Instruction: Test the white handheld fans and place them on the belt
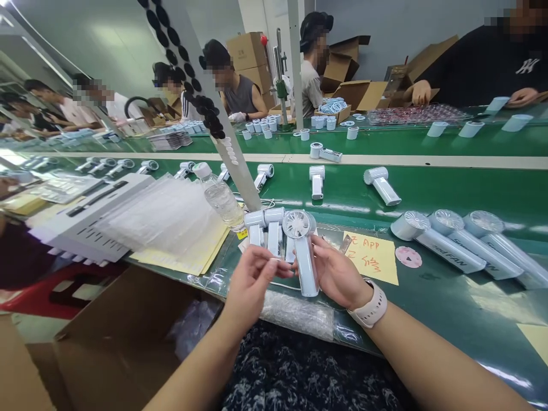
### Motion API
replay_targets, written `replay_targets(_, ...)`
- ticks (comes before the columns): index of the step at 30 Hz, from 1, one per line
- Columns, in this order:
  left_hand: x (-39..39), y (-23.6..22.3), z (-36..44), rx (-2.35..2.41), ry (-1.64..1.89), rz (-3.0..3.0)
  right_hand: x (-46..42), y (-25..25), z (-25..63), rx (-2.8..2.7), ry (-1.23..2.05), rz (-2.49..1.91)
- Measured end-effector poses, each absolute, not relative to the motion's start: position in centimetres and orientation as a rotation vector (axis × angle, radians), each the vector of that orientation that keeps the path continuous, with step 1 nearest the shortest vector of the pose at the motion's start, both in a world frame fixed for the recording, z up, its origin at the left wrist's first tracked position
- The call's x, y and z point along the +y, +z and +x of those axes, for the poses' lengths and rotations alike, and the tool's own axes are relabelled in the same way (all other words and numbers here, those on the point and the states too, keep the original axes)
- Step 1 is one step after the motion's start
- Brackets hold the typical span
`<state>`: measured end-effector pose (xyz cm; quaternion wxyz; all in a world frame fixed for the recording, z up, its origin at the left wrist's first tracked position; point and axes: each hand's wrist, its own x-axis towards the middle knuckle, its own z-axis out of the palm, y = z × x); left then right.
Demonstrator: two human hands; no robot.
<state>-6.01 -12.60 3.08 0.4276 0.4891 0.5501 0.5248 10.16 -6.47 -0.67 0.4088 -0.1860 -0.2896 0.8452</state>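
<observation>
A light-blue handheld fan (pixel 305 265) stands nearly upright in front of me, its round grille at the top. My right hand (pixel 340 274), with a pale watch on the wrist, curls around the fan's right side and holds it. My left hand (pixel 254 279) is just left of the handle, thumb and fingertips pinched together; whatever is between them is too small to make out. Behind the held fan, more light-blue fans (pixel 256 220) lie close together at the bench edge. A roll of clear bubble wrap (pixel 295 314) lies below my hands.
A yellow handwritten note (pixel 374 262) and several fans (pixel 458 248) lie at right. To the left are a water bottle (pixel 222 197), plastic bags (pixel 166 220) and a white box (pixel 96 220). A slanted post (pixel 233 154) rises ahead. Fans sit along the green belt (pixel 286 185); people work beyond.
</observation>
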Motion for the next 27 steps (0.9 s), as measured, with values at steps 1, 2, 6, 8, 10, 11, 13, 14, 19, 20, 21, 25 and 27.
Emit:
replay_targets(1, -12.6, 3.0, -5.1, 1.328, 1.276, 1.215, -6.6, -0.6, 10.1, -0.732, 2.133, -0.459)
replay_targets(2, -12.6, 2.9, -4.4, 1.319, 1.242, 1.232, -6.6, -0.5, 10.0, -0.738, 2.131, -0.459)
replay_targets(6, -12.2, 2.3, -3.3, 1.539, 1.164, 1.476, -6.7, -0.6, 9.8, -0.755, 2.03, -0.537)
replay_targets(8, -11.9, 2.2, -3.3, 1.645, 1.138, 1.563, -6.7, -0.7, 9.7, -0.764, 1.983, -0.562)
replay_targets(10, -11.5, 2.1, -3.5, 1.699, 1.083, 1.578, -6.6, -0.8, 9.7, -0.793, 1.975, -0.576)
replay_targets(11, -11.3, 2.0, -3.6, 1.717, 1.051, 1.565, -6.6, -0.9, 9.8, -0.821, 1.977, -0.58)
replay_targets(13, -10.8, 1.7, -4.2, 1.713, 0.992, 1.499, -6.6, -0.8, 9.8, -0.895, 1.979, -0.572)
replay_targets(14, -10.6, 1.4, -4.5, 1.673, 0.968, 1.449, -6.6, -0.8, 9.8, -0.935, 1.982, -0.558)
replay_targets(19, -10.5, 0.1, -7.2, 1.396, 0.87, 1.199, -7.3, -0.8, 9.7, -1.051, 2.027, -0.514)
replay_targets(20, -10.7, 0.2, -8.0, 1.431, 0.878, 1.202, -7.4, -0.8, 9.7, -1.061, 2.037, -0.535)
replay_targets(21, -11.0, 0.6, -9.0, 1.509, 0.908, 1.235, -7.5, -0.9, 9.8, -1.066, 2.046, -0.56)
replay_targets(25, -12.1, 3.1, -14.4, 2.16, 1.099, 1.462, -7.5, -1.2, 10.1, -1.001, 2.106, -0.62)
replay_targets(27, -12.6, 3.9, -17.5, 2.563, 1.101, 1.538, -7.4, -1.3, 10.3, -0.931, 2.141, -0.646)
